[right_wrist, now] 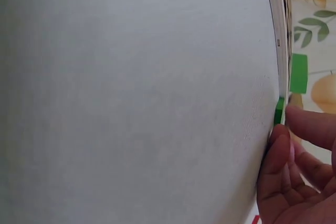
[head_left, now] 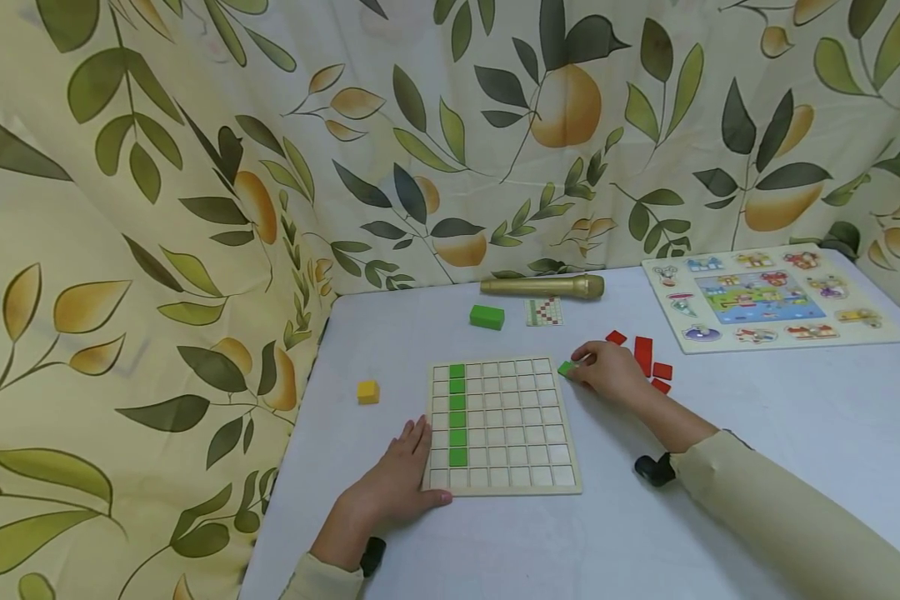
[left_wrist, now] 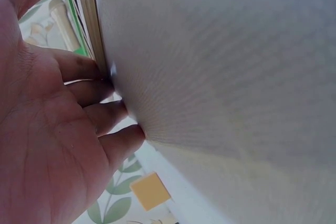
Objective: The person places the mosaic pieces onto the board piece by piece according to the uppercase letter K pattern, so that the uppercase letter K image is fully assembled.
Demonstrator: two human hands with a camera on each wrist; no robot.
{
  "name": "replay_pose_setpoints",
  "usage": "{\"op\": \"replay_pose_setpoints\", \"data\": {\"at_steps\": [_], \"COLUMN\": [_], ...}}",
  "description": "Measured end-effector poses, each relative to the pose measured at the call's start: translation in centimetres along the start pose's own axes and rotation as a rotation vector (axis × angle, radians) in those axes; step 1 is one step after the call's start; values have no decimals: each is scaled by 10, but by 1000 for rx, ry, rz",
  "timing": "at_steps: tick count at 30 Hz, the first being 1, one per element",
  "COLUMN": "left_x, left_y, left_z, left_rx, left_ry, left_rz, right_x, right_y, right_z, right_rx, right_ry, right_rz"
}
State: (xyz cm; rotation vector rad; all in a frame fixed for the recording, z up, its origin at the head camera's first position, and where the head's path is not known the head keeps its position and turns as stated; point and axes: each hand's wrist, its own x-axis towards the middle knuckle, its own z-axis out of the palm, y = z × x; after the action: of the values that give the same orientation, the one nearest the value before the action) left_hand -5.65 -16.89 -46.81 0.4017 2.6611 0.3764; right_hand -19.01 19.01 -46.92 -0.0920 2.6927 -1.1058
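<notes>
A square wooden grid board [head_left: 504,491] lies on the table, with several green tiles [head_left: 457,420] in one column near its left side. My left hand [head_left: 393,479] lies along the board's left edge, fingers straight against it and thumb at the lower left corner. In the left wrist view, the fingertips [left_wrist: 123,142] touch down beside the board's side. Just off the board's upper right edge, my right hand [head_left: 607,371] pinches a small green tile [head_left: 566,368] between thumb and fingers. The right wrist view shows that green tile [right_wrist: 279,112] low by the board's side.
Red pieces [head_left: 643,356] lie beside and partly behind the right hand. Beyond the board are a green block [head_left: 487,317], a small pattern card [head_left: 543,312] and a gold microphone [head_left: 542,287]. A yellow cube [head_left: 367,392] sits left; a picture puzzle board [head_left: 772,333] lies far right.
</notes>
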Motion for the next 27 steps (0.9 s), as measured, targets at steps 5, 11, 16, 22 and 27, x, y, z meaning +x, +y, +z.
{"op": "replay_pose_setpoints", "data": {"at_steps": [5,11,16,22,27], "left_x": [0,-1,-1,-2,-2], "left_y": [1,1,0,1,1], "left_z": [-1,-1,-2,-2,-1], "left_rx": [-2,3,10,16,20], "left_ry": [1,1,2,-1,1], "left_rz": [4,7,24,24,14], "right_x": [3,5,5,2,1], "right_y": [2,2,-2,-5,-5], "right_z": [2,5,5,1,-1], "right_rx": [-31,-44,-40,-7,27], "right_ry": [7,16,17,-3,-12], "right_rz": [-13,-33,-46,-41,-25]}}
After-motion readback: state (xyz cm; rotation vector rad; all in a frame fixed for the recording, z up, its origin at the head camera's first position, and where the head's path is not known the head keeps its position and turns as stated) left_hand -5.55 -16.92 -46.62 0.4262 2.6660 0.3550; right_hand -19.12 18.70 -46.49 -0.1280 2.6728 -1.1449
